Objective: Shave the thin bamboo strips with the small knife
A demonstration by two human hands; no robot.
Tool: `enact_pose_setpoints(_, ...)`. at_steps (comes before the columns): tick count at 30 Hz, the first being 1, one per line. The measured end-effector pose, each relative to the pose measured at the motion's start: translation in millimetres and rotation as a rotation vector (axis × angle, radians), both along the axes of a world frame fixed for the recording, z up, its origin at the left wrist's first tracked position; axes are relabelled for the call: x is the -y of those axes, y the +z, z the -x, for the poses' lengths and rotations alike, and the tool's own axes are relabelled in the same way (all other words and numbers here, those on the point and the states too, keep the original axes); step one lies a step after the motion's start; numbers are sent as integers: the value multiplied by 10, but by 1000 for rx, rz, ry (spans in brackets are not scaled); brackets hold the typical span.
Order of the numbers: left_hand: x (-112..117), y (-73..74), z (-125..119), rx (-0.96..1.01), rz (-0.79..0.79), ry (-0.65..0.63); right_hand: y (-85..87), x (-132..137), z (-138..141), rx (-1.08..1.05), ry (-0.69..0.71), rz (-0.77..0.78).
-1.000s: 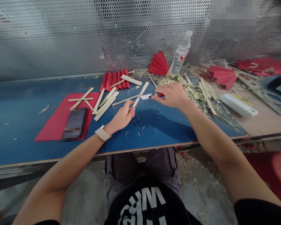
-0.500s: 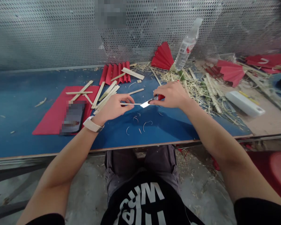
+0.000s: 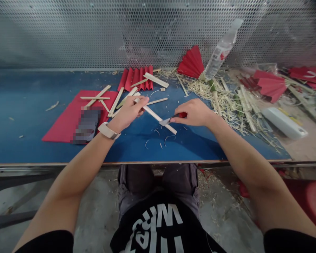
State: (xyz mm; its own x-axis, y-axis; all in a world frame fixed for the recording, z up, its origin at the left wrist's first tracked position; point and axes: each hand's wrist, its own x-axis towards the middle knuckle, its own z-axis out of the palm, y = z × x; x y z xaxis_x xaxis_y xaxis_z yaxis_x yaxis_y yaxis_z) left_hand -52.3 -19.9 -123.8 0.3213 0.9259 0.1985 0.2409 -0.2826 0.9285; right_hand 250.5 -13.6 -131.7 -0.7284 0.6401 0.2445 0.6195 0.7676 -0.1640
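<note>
A pale bamboo strip (image 3: 155,115) slants down to the right across the blue table, its upper end pinched in my left hand (image 3: 130,109). My right hand (image 3: 193,111) is closed round the red handle of a knife (image 3: 165,121). The blade lies against the strip near its lower end. Beneath the strip, thin curled shavings (image 3: 170,140) are scattered on the tabletop. Several more bamboo strips (image 3: 116,102) lie beside and behind my left hand, some over a red sheet (image 3: 60,123).
A phone (image 3: 87,124) rests on the red sheet. Pleated red paper (image 3: 134,79) and a red fan (image 3: 191,63) lie at the back. A plastic bottle (image 3: 222,51) leans near a heap of shavings (image 3: 226,102). Further right is a white box (image 3: 284,123).
The strip has swung from nearly level to a downward slant, showing its wider face. My left hand has turned with it, and the blade has tilted against the strip. The view has shifted slightly.
</note>
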Motion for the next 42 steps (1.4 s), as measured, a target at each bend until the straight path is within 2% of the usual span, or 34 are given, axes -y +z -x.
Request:
enact_pose_setpoints(4,-38,-4,30,-134,11,69,-29,18,60,63,33,82)
enact_pose_setpoints(10,-149,-96,83,-413,-207,158,-109,90,237,55,100,107)
enact_pose_setpoints(15,-253,-148,-19,-492,-239,202,-131,140,307,27,187,120)
enact_pose_setpoints(18,-333,-152,-126,-544,-292,180,-107,100,230,44,158,108)
enact_pose_setpoints(22,-452,-235,-196,-658,-348,146,-50,55,85,138,31,120)
enact_pose_setpoints(25,-496,-347,-183,-785,-335,220,-13,102,74,178,2,167)
enact_pose_setpoints(28,-484,-418,-173,-900,-300,325,17,206,147,131,59,217)
enact_pose_setpoints(34,-434,-411,-201,-873,-272,359,46,381,243,74,256,202)
enact_pose_setpoints(42,-356,-362,-227,-887,-242,363,6,401,226,41,355,187)
